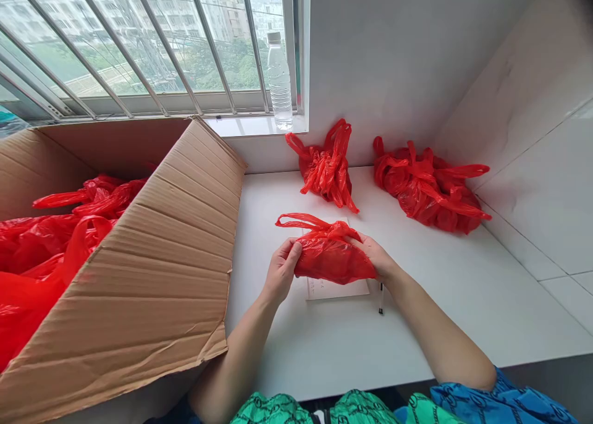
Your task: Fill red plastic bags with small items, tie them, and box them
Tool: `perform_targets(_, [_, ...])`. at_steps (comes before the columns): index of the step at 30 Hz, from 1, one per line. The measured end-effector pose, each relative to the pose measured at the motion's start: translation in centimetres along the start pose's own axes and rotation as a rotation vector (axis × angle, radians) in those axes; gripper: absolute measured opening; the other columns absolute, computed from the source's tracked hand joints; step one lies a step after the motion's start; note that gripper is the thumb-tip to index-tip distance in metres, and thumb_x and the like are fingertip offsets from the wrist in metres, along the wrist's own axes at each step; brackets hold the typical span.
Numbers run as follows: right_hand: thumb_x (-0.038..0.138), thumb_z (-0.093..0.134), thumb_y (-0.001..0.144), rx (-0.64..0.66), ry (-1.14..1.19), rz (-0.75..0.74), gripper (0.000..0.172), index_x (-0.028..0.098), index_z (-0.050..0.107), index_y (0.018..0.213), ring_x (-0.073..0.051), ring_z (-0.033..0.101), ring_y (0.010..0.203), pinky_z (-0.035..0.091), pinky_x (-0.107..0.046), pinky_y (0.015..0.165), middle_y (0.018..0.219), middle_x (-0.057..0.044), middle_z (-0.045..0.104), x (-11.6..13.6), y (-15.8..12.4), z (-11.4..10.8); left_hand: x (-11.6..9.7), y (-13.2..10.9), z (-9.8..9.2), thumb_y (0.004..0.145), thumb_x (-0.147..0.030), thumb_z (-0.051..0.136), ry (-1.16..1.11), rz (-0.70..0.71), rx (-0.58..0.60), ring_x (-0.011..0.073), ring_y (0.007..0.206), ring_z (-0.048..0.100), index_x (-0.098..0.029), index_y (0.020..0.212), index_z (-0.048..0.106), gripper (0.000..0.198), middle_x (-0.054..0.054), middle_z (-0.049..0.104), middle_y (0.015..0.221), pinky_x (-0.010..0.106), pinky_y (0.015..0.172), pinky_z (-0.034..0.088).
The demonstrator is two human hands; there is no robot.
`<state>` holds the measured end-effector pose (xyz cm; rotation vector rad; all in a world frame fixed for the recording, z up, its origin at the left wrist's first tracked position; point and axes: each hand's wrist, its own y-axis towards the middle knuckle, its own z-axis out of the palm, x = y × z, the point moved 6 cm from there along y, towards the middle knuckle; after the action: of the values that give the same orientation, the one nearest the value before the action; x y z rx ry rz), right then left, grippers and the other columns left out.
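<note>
A filled red plastic bag (336, 257) is held up between my two hands, above the white table. My left hand (281, 263) grips its left end, thumb on top. On the other side, my right hand (376, 257) holds the right end, with its fingers partly hidden behind the bag. The bag's handles stick out loosely to the upper left, and what it contains cannot be made out. Beneath it lies a sheet of white paper (340, 290) with some handwriting, mostly covered from view. A pen (381, 300) rests beside the paper, near my right wrist.
A large open cardboard box (162, 257) with red plastic bags (41, 251) inside stands at the left. Against the wall sit a knotted red bag (328, 167) and more red bags (430, 189). A water bottle (280, 84) stands on the sill by the barred window.
</note>
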<state>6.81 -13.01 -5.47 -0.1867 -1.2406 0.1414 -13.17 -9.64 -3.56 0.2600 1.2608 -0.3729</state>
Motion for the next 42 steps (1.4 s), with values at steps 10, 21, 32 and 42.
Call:
perform_targets(10, [0.051,0.069,0.084,-0.233,-0.274,-0.41,0.029,0.027,0.067,0.1,-0.021,0.067,0.085,0.054,-0.035,0.078,0.092,-0.002,0.072,2.9,-1.8,-0.4,-1.5,0.3,-1.9,0.088,-0.041,0.067,0.31,0.296,-0.296,0.0208,0.111,0.059,-0.022,0.119,0.06,0.037,0.008,0.062,0.121,0.034,0.094,0.051])
perform_targets(21, [0.051,0.052,0.094,-0.135,-0.71,-0.377,0.035,0.028,0.068,0.114,-0.026,0.063,0.111,0.049,-0.042,0.097,0.118,-0.005,0.069,3.4,-1.9,0.1,1.7,0.9,-2.5,0.092,-0.058,0.049,0.169,0.007,-0.201,0.0095,0.054,0.05,-0.02,0.139,0.044,0.061,0.001,0.059,0.081,0.022,0.05,0.043])
perform_targets(32, [0.046,0.076,0.078,0.122,-0.349,-0.066,0.059,0.028,0.055,0.131,-0.027,0.063,0.117,0.053,-0.041,0.097,0.13,-0.006,0.066,0.0,-1.1,2.8,0.3,0.4,0.8,0.094,-0.068,0.032,-0.14,-0.076,0.036,0.0264,0.104,0.066,-0.025,0.143,0.043,0.066,0.012,0.063,0.125,0.038,0.082,0.056])
perform_targets(42, [0.046,0.078,0.076,-0.115,-0.005,-0.08,0.05,0.027,0.056,0.117,-0.027,0.066,0.109,0.057,-0.039,0.087,0.124,-0.006,0.068,-0.2,-0.6,1.9,0.4,0.2,0.4,0.094,-0.062,0.043,0.027,0.026,0.052,0.0307,0.134,0.048,-0.03,0.151,0.031,0.066,0.013,0.043,0.15,0.045,0.1,0.05])
